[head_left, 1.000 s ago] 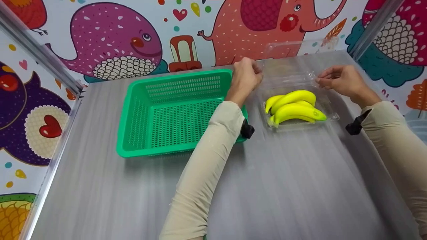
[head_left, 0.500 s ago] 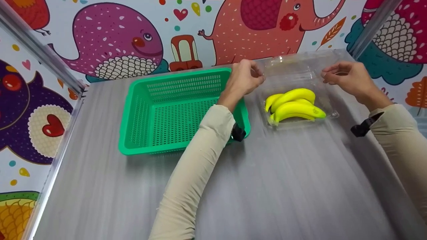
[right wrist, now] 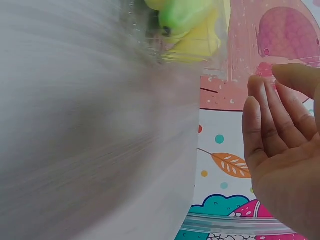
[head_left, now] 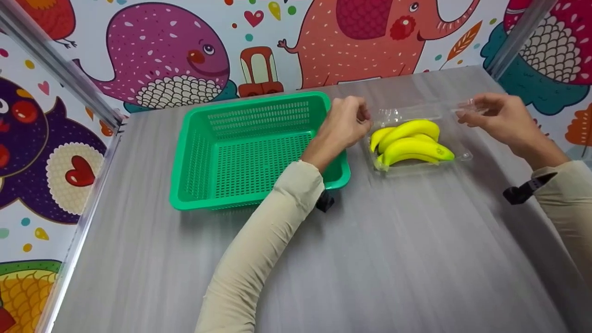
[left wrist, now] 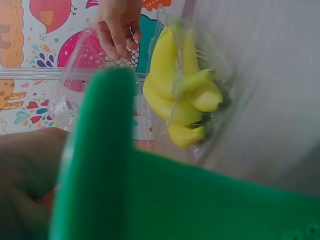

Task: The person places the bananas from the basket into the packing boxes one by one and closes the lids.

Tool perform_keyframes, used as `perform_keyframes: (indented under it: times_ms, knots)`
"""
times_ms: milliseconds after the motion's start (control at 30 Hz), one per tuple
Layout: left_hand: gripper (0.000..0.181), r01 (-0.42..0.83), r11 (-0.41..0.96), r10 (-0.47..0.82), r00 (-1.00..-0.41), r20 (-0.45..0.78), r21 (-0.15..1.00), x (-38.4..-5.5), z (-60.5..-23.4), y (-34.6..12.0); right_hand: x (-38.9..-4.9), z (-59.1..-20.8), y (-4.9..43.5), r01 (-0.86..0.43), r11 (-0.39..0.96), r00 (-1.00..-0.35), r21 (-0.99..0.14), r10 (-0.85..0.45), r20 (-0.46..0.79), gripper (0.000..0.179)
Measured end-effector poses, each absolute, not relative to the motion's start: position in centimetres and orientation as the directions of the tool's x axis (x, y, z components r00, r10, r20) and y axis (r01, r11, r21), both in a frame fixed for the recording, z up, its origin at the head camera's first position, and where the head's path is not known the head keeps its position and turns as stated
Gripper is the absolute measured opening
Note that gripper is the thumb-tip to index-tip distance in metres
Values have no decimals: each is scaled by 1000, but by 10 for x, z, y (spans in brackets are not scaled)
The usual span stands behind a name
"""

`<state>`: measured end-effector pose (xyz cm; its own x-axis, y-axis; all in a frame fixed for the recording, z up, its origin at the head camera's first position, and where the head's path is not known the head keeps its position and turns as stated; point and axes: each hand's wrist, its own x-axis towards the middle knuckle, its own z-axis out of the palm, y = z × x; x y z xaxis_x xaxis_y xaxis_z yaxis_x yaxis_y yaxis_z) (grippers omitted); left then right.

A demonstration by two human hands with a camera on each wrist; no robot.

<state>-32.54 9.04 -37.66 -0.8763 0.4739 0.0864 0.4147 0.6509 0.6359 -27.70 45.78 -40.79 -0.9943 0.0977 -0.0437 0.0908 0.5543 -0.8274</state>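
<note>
A clear plastic clamshell box [head_left: 416,171] on the table holds several yellow bananas [head_left: 411,149], one with a green tip. Its hinged lid [head_left: 418,111] is raised at a slant behind the bananas. My left hand [head_left: 341,121] pinches the lid's left edge, its wrist passing over the basket's right rim. On the other side, my right hand [head_left: 502,118] has thumb and fingertips at the lid's right edge. In the right wrist view that hand [right wrist: 285,120] shows its palm, with the clear edge at its fingertips. The left wrist view shows the raised lid [left wrist: 75,95] beside the bananas.
A green perforated basket [head_left: 259,166] stands left of the box, and its rim [left wrist: 100,150] fills the foreground of the left wrist view. Behind the grey table [head_left: 370,259] rises a wall [head_left: 360,46] printed with cartoon animals. Metal posts [head_left: 522,37] mark the corners.
The lid has swung from nearly upright at the back forward and down toward the bananas. Both hands have come lower and nearer with it; the right hand has also moved rightward.
</note>
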Motion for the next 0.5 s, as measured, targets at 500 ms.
perform_keyframes:
  times_ms: [500]
  knots:
    - [18,607,712,622,-779,84,354,-294,-380,92,-241,-425,460,35,607,-998,-794,60,2,45]
